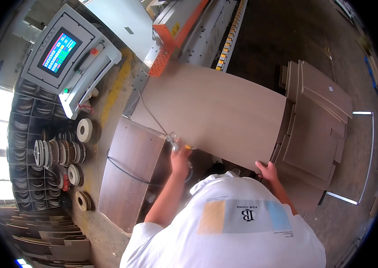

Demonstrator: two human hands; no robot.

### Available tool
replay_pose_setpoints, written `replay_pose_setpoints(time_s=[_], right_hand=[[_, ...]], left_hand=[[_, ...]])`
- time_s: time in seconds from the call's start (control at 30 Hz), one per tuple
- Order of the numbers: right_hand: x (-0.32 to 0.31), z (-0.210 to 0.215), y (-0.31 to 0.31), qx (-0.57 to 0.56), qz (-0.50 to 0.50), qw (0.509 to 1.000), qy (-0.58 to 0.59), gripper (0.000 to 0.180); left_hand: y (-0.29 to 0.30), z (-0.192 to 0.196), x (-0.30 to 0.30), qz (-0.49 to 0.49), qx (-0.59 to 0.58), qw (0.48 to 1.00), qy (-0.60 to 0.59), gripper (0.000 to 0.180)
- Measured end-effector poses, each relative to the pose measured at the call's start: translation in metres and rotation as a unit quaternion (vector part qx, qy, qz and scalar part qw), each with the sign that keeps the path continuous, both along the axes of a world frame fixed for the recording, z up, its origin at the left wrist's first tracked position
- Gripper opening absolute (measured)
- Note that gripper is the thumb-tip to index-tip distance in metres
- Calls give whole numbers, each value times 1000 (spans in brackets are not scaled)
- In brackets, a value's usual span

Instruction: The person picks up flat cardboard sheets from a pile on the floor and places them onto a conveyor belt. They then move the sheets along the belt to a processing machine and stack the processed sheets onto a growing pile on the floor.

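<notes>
- Board (216, 111) is lying across frame centre.
- Left hand (181, 158) is gripping air gun (171, 142), just below centre.
- Right hand (267, 171) is grasping board's lower-right corner.

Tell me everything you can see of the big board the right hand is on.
The board is a large, roughly rectangular panel, plain brownish-pink and smooth, looking like laminated wood. It lies flat, its far left part beside the orange bracket. The right hand grips its near right corner, thumb on top. The thin rod of the tool in the left hand crosses over its left end; contact is unclear.
</notes>
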State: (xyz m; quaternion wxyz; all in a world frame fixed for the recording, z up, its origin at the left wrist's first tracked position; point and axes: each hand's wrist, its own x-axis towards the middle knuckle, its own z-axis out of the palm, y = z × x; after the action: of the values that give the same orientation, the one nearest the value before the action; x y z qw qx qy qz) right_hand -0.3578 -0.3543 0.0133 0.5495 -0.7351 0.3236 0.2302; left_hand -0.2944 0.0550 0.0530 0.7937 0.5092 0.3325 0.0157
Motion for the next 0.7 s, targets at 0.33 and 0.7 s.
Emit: replay_pose_setpoints(time_s=[0.33,0.7], right_hand=[[85,23,-19,11,-22,1000,3,53],[126,-15,-48,135,-184,968,-108,49]], left_hand=[[-10,7,84,-71,-48,996,-20,49],[-39,30,130,-396,286,871,48,38]])
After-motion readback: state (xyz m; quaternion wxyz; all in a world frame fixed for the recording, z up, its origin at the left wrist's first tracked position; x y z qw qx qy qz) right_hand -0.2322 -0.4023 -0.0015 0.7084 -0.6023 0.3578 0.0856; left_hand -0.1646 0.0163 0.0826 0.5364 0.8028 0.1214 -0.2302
